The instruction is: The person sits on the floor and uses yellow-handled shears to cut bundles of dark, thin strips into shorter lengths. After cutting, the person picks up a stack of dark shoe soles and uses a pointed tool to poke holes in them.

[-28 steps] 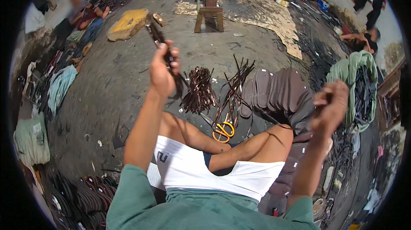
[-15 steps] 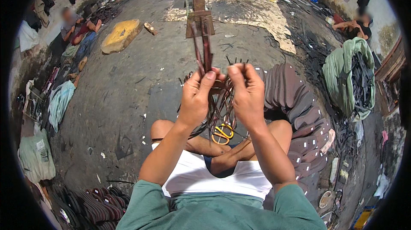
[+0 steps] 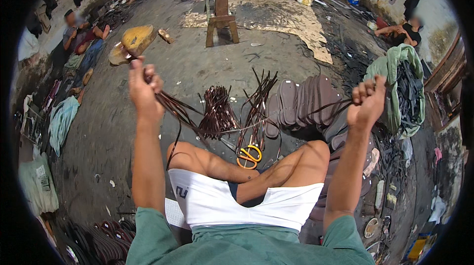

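Observation:
My left hand (image 3: 144, 86), raised at the left, is closed round a bunch of dark brown glossy straps (image 3: 174, 106) whose loose ends trail toward my knees. Out at the right, my right hand (image 3: 366, 102) has its fingers curled round a few thin dark strips (image 3: 332, 107) that stretch leftward; motion blurs it. Between my arms, a thick sheaf of brown straps (image 3: 217, 109) rests on the floor. Beside it lies a looser bunch of straps (image 3: 260, 94). Scissors with yellow-orange handles (image 3: 249, 157) lie just in front of my crossed legs.
Brown shoe soles (image 3: 323, 98) stand in rows right of the straps, curving round my right knee. A green sack (image 3: 395, 75) of black strips is farther right. Ahead stand a wooden stand (image 3: 221, 20) and a yellow block (image 3: 138, 39). Other people sit along both walls.
My hands have moved far apart from near each other in the middle. The left went left with its straps, the right went right with thin strips. The sheaf on the floor has come into view.

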Available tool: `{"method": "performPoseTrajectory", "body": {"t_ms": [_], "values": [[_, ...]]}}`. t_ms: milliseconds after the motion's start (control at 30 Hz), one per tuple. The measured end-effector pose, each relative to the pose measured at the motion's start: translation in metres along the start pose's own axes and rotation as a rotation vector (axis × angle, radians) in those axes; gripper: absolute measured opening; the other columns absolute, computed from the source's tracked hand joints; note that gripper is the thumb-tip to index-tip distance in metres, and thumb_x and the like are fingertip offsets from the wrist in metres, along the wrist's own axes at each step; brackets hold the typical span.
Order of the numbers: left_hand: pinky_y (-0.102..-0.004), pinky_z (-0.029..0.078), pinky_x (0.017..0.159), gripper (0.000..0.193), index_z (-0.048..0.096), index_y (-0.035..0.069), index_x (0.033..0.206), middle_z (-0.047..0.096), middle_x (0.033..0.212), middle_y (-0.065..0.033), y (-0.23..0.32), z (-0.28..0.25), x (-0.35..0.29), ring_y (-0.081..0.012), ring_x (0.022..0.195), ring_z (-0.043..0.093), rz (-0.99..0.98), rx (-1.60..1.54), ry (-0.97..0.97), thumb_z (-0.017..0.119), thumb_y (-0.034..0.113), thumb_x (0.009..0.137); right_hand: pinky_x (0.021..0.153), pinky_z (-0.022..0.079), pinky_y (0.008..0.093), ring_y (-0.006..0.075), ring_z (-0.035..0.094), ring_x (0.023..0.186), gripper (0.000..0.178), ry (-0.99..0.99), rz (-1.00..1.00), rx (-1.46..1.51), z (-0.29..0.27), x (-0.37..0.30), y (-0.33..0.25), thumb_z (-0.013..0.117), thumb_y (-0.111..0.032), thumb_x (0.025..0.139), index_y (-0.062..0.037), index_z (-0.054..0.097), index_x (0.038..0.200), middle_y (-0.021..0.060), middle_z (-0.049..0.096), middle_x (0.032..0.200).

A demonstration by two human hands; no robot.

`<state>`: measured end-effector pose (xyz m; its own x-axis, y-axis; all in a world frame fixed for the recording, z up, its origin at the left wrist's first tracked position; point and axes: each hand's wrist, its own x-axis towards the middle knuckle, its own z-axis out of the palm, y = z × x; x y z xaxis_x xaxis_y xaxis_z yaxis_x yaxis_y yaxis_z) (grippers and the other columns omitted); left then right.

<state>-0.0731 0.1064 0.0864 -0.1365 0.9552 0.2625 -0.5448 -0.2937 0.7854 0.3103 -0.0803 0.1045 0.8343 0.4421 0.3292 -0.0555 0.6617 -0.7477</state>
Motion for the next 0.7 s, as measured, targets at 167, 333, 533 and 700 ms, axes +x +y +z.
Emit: {"method": "performPoseTrajectory", "body": {"t_ms": [167, 333, 533, 700], "values": [[-0.0194, 0.044, 0.054, 0.03, 0.061, 0.009, 0.112, 0.058, 0.081, 0.0053, -0.039, 0.055, -0.065, -0.0043, 0.07, 0.055, -0.237, 0.112, -0.29, 0.056, 0.036, 0.098, 0.054, 0.04, 0.0209, 0.003, 0.049, 0.062, 0.025, -0.463, 0.233, -0.45, 0.068, -0.075, 0.027, 0.065, -0.029, 0.093, -0.0048, 0.068, 0.101, -0.0033, 0.06, 0.077], [-0.0213, 0.048, 0.055, 0.028, 0.055, 0.007, 0.114, 0.062, 0.078, 0.0006, -0.047, 0.084, -0.103, -0.0057, 0.065, 0.059, -0.203, 0.04, -0.519, 0.054, 0.031, 0.1, 0.058, 0.044, 0.0213, 0.0044, 0.054, 0.067, 0.027, -0.77, 0.386, -0.111, 0.109, -0.111, 0.046, 0.064, -0.019, 0.095, 0.0019, 0.063, 0.111, 0.0002, 0.063, 0.078], [-0.0219, 0.051, 0.059, 0.024, 0.053, 0.006, 0.106, 0.066, 0.088, -0.0037, -0.043, 0.096, -0.111, -0.0081, 0.071, 0.063, -0.261, 0.113, -0.561, 0.05, 0.029, 0.102, 0.052, 0.04, 0.0209, 0.0036, 0.051, 0.061, 0.019, -0.697, 0.349, -0.142, 0.098, -0.099, 0.045, 0.063, -0.02, 0.095, -0.0007, 0.062, 0.096, -0.0018, 0.059, 0.072], [-0.0201, 0.044, 0.051, 0.024, 0.052, 0.009, 0.099, 0.056, 0.08, 0.0017, -0.052, 0.1, -0.093, -0.0044, 0.062, 0.052, -0.167, 0.0, -0.297, 0.048, 0.032, 0.103, 0.053, 0.038, 0.0219, 0.003, 0.046, 0.062, 0.02, -0.374, 0.196, -0.213, 0.089, -0.094, 0.044, 0.057, -0.027, 0.099, -0.0076, 0.058, 0.096, -0.0028, 0.056, 0.078]]}}
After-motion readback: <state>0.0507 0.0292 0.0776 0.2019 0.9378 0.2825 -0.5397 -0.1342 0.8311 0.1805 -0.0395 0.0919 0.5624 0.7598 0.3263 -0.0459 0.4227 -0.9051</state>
